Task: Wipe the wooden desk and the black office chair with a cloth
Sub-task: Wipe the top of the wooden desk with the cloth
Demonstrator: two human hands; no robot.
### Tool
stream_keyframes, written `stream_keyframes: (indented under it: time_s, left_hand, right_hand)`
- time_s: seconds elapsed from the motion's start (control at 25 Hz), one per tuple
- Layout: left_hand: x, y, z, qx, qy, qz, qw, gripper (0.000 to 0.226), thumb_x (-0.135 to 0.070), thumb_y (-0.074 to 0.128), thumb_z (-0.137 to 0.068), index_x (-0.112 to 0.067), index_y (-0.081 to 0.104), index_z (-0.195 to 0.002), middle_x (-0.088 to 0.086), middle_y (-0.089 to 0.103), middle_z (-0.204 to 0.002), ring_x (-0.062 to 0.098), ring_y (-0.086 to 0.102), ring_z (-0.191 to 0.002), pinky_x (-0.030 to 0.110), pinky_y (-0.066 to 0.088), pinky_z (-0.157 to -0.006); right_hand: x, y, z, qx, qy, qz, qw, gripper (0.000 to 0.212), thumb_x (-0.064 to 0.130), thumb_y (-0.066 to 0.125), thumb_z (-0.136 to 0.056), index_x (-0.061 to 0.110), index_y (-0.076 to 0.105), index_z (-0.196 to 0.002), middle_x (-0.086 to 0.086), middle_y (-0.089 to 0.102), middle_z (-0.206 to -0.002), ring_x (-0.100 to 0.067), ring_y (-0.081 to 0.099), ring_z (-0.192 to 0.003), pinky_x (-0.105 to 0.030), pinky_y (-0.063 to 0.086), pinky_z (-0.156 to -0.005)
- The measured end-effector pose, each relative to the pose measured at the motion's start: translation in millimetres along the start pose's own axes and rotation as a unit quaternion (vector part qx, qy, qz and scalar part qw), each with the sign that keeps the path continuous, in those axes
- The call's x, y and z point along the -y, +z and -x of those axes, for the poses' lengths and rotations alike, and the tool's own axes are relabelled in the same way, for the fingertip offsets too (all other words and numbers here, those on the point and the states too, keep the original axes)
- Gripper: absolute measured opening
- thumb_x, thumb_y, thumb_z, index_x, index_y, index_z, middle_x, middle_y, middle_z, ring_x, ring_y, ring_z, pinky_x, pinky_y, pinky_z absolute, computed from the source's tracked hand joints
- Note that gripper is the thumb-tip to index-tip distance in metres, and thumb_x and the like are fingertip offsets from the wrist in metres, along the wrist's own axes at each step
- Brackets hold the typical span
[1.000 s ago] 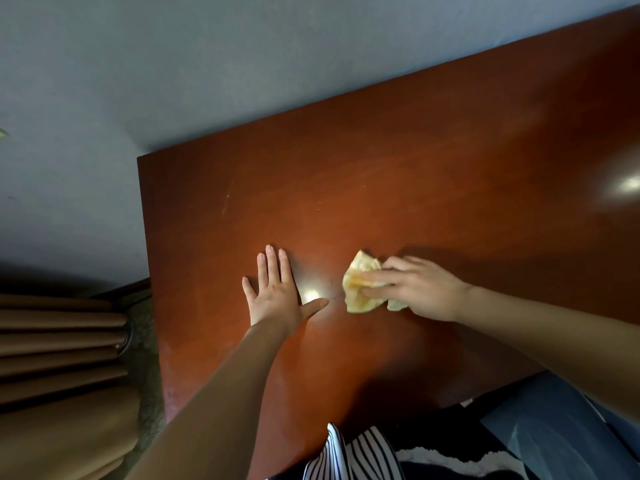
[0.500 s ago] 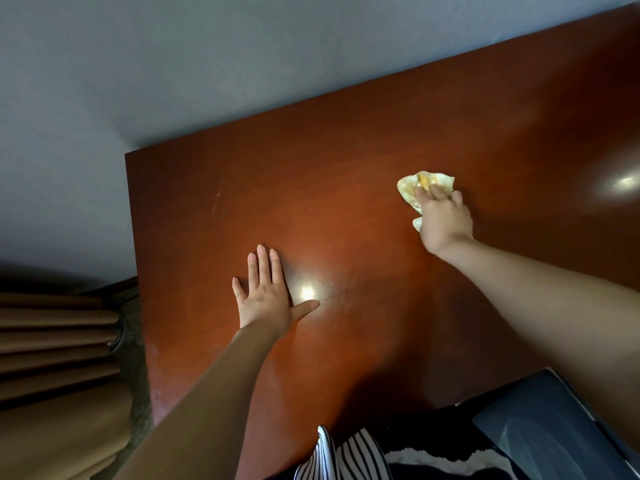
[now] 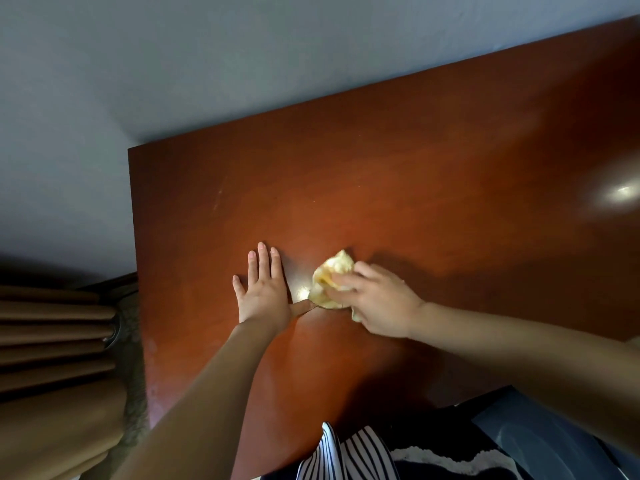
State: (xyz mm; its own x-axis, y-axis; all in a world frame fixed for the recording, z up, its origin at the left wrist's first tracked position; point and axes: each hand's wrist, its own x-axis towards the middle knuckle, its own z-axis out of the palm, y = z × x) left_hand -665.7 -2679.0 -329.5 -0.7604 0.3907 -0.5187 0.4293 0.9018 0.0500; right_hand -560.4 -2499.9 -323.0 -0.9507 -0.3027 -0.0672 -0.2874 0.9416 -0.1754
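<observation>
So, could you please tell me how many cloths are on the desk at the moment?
1: a crumpled yellow cloth under the right hand, beside the left hand lying flat on the desk.

The room is dim. Glare spots shine on the glossy surface (image 3: 398,174); the right hand (image 3: 375,299) is motion-blurred, and wide-angle distortion bends the edges.

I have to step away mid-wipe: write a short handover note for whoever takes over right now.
Left hand: flat on the desk, fingers spread, holding nothing.
Right hand: closed on the yellow cloth, pressing it to the desk just right of the left thumb.
Done: cannot tell from this view how much of the desk is wiped; pale smudges show near the left edge.
Left: finish the desk, then the chair, which is not clearly in view.
</observation>
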Motion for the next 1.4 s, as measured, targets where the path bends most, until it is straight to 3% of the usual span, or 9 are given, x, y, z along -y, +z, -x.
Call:
stream_keyframes:
  time_s: [0.24,0.32,0.4,0.56,0.68,0.84,0.96,1.12,1.4]
  left_hand:
    - [9.0,-21.9,-4.6,-0.013,0.027,-0.073,0.997,0.109,-0.075,0.051,-0.074,-0.014,0.004,-0.151,0.010,0.002,-0.158,0.028,0.008,-0.145,0.051,0.009,-0.115]
    - [7.0,-28.4,-9.8,-0.066,0.027,-0.083,0.994,0.095,-0.073,0.050,-0.077,-0.014,0.019,-0.146,0.009,0.023,-0.151,0.028,0.024,-0.138,0.049,0.014,-0.116]
    - [2.2,-33.4,-16.8,-0.080,0.025,-0.079,0.993,0.096,-0.073,0.051,-0.076,-0.013,0.020,-0.145,0.007,0.023,-0.149,0.027,0.024,-0.137,0.048,0.015,-0.116]
    - [-1.2,-42.0,-35.6,-0.015,0.024,-0.117,0.993,0.123,-0.077,0.056,-0.068,-0.012,-0.010,-0.149,0.006,-0.015,-0.158,0.025,-0.007,-0.146,0.049,0.004,-0.116]
    - [-0.5,-52.7,-51.3,0.020,0.027,-0.173,0.984,0.137,-0.081,0.057,-0.061,-0.009,-0.023,-0.146,0.010,-0.028,-0.154,0.027,-0.019,-0.144,0.053,-0.001,-0.114]
    - [-3.4,-60.0,-62.4,0.059,0.018,-0.207,0.976,0.146,-0.084,0.058,-0.055,-0.003,-0.026,-0.142,0.016,-0.027,-0.153,0.029,-0.021,-0.143,0.055,-0.002,-0.114]
    - [-3.3,-58.9,-63.8,0.069,0.018,-0.204,0.976,0.147,-0.084,0.059,-0.054,-0.002,-0.027,-0.142,0.016,-0.028,-0.153,0.027,-0.019,-0.144,0.053,-0.001,-0.114]
    - [-0.3,-55.7,-65.0,0.067,0.022,-0.177,0.982,0.149,-0.081,0.063,-0.053,-0.003,-0.028,-0.142,0.015,-0.030,-0.152,0.026,-0.020,-0.144,0.052,0.000,-0.115]
    - [2.5,-53.7,-64.0,0.062,0.029,-0.160,0.985,0.148,-0.078,0.066,-0.055,-0.004,-0.028,-0.142,0.012,-0.032,-0.152,0.024,-0.021,-0.143,0.052,0.004,-0.116]
  right_hand:
    - [-20.2,1.4,24.6,0.061,-0.256,0.077,0.962,0.038,0.033,0.074,-0.070,0.036,0.065,-0.108,0.011,0.062,-0.120,-0.011,0.059,-0.088,-0.023,0.047,-0.075]
    - [-38.4,-1.3,15.6,0.073,-0.300,0.107,0.945,0.043,0.029,0.074,-0.070,0.038,0.063,-0.111,0.014,0.060,-0.124,-0.010,0.059,-0.088,-0.021,0.046,-0.072]
    - [-56.5,-5.5,0.5,0.063,-0.293,0.103,0.949,0.048,0.025,0.077,-0.067,0.036,0.065,-0.112,0.013,0.060,-0.124,-0.012,0.060,-0.087,-0.021,0.048,-0.066]
    - [-95.8,-15.7,-34.9,0.026,-0.166,0.070,0.983,0.056,0.015,0.081,-0.064,0.026,0.065,-0.116,0.003,0.061,-0.125,-0.022,0.061,-0.089,-0.029,0.054,-0.066]
    - [-129.4,-19.8,-63.4,0.035,0.010,0.069,0.997,0.066,0.003,0.060,-0.085,0.032,0.039,-0.141,0.005,0.035,-0.149,-0.023,0.042,-0.113,-0.036,0.046,-0.087]
    - [-155.3,-22.0,-94.7,-0.020,0.257,-0.021,0.966,0.062,-0.004,0.043,-0.092,0.031,0.036,-0.143,0.003,0.032,-0.151,-0.026,0.033,-0.122,-0.036,0.041,-0.092]
    - [-154.2,-23.8,-106.6,-0.049,0.330,-0.043,0.942,0.053,0.001,0.042,-0.091,0.024,0.044,-0.138,-0.001,0.040,-0.146,-0.028,0.035,-0.121,-0.036,0.040,-0.093]
    - [-122.3,-16.9,-99.9,-0.008,0.243,-0.049,0.969,0.065,-0.006,0.043,-0.086,0.030,0.041,-0.140,0.003,0.033,-0.150,-0.025,0.031,-0.127,-0.036,0.032,-0.103]
    - [-36.0,-0.3,-60.5,0.014,-0.089,-0.037,0.995,0.053,-0.003,0.064,-0.075,0.023,0.062,-0.121,0.001,0.057,-0.130,-0.023,0.056,-0.101,-0.038,0.053,-0.078]
